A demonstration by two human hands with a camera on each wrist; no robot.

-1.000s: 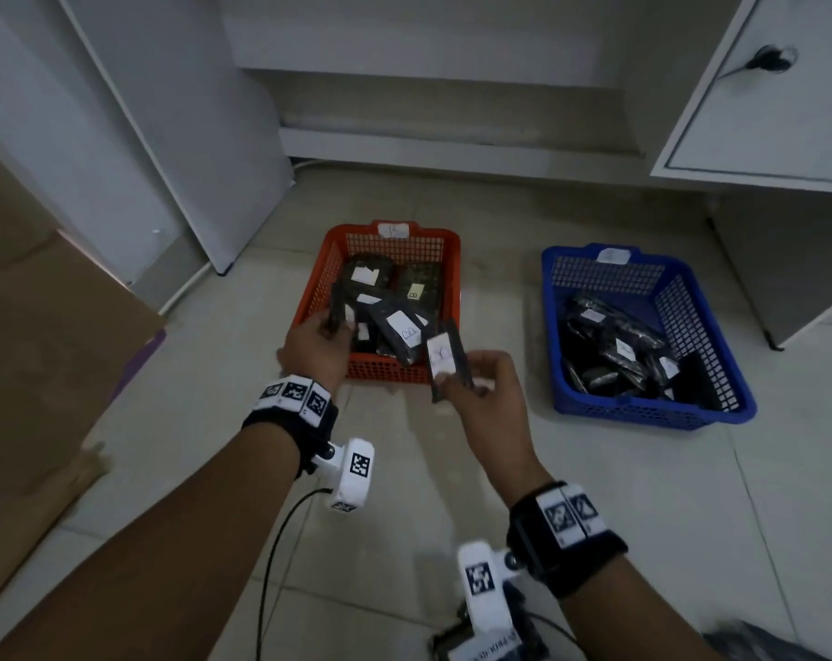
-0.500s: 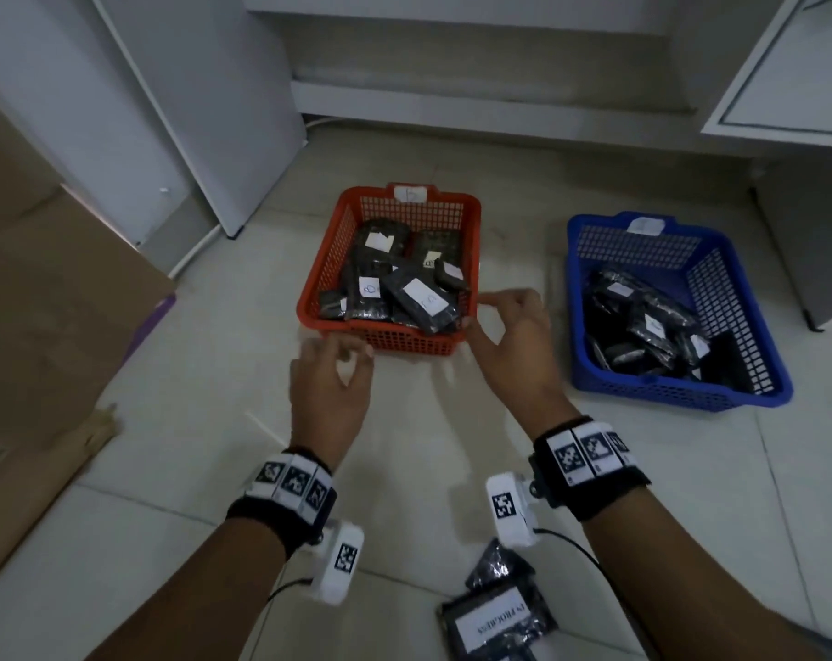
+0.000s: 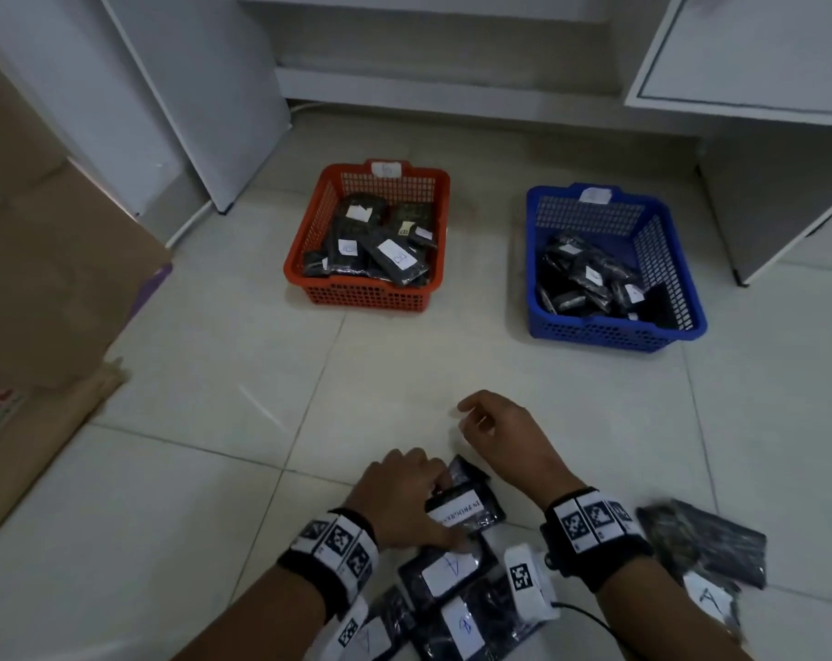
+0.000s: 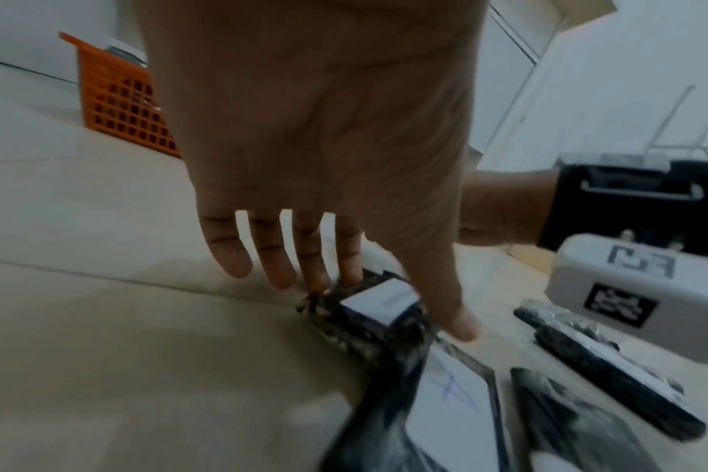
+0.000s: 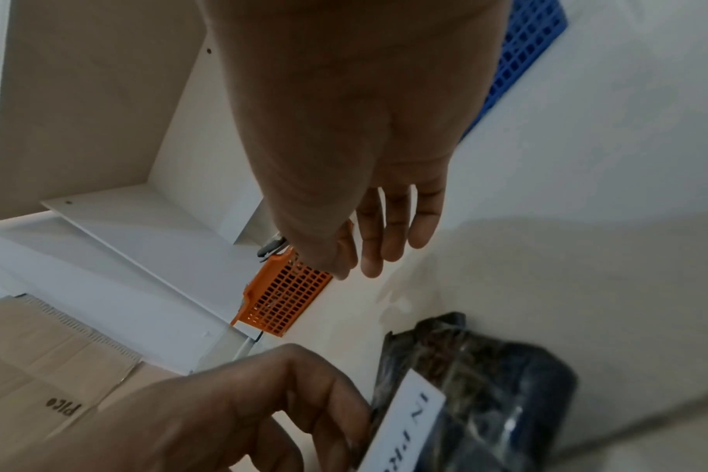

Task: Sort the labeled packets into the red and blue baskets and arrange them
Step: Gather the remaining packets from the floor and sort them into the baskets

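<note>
A pale tiled floor point(image 3: 213, 493) fills the room. Flattened brown cardboard point(image 3: 47, 288) lies along the left side, with a purple edge showing beneath it. A white cabinet panel point(image 3: 204, 88) stands behind it, and a white cabinet door point(image 3: 762, 54) hangs open at upper right.

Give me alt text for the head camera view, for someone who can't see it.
A person's left hand grips a black packet labeled IN PROGRESS among loose packets on a tiled floor, while the right hand hovers open just beyond. Farther off stand a red basket and a blue basket, both holding packets.
</note>
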